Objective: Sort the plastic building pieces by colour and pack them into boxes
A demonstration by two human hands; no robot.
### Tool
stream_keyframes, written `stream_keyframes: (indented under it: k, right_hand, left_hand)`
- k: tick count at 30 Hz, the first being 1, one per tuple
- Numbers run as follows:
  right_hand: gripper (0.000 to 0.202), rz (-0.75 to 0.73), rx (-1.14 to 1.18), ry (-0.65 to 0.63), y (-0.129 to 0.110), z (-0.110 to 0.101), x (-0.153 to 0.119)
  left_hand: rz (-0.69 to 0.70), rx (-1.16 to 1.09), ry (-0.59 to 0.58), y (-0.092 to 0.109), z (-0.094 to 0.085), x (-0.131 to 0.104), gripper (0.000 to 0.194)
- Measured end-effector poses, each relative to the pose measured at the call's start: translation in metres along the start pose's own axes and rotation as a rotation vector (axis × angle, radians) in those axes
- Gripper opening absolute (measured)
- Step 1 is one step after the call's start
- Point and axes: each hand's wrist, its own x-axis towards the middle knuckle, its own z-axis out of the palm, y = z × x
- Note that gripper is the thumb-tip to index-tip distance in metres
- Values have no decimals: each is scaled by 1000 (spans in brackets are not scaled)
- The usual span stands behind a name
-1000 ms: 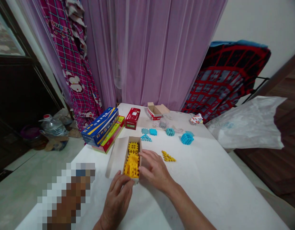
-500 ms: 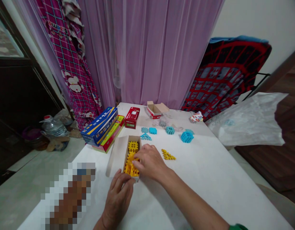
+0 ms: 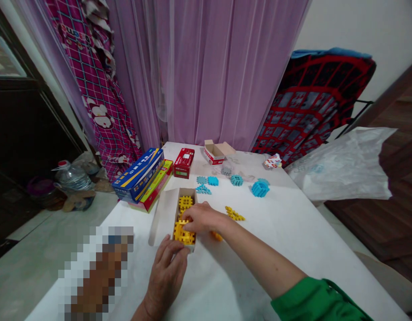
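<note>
An open box (image 3: 164, 216) with its lid folded out to the left holds several yellow interlocking pieces (image 3: 185, 203). My left hand (image 3: 168, 267) is curled at the near edge of the box, its fingertips against the rim. My right hand (image 3: 202, 217) reaches in from the right, fingers closed on a yellow piece (image 3: 179, 231) in the near half of the box. Its fingertips are partly hidden. A yellow triangular piece (image 3: 235, 213) lies to the right, and another yellow piece (image 3: 217, 236) shows from beneath my right forearm.
On the white table (image 3: 276, 249), blue and yellow-red boxes (image 3: 139, 174) lean at the left. Behind are a red box (image 3: 184, 163), an open small box (image 3: 214, 153), blue pieces (image 3: 260, 188) and a crumpled wrapper (image 3: 272, 161). A plastic bag (image 3: 343, 165) hangs at right.
My right forearm has swung higher and further in, showing a green sleeve. A yellow piece now shows beside the box under that arm. My left hand is nearly unmoved.
</note>
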Motion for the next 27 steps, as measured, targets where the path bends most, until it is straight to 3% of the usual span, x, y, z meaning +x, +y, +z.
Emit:
stream_keyframes:
  k: [5,10,14,17,21,25,27]
  right_hand:
    - [23,-75,-112,-23,-2,5,-1]
    - [28,-33,-28,166,0,2,-6]
    - [31,87,15,317,23,-10,-18]
    - [31,185,67,349,48,-10,-36]
    - [34,336,107,278,67,21,-66]
    - [71,430,113,284,55,68,-76]
    - [73,480,106,313,44,84,-73]
  left_hand:
    - [-3,-2,-6,0,-1,1,21]
    - [3,13,-7,1,-2,2,22]
    - [22,31,-1,0,-2,2,20]
    - [35,32,-7,-1,-2,3,18]
    - [47,52,8,-1,-2,5,17]
    - [43,64,-1,-1,-2,4,17]
    - [39,57,-11,-1,-2,4,17]
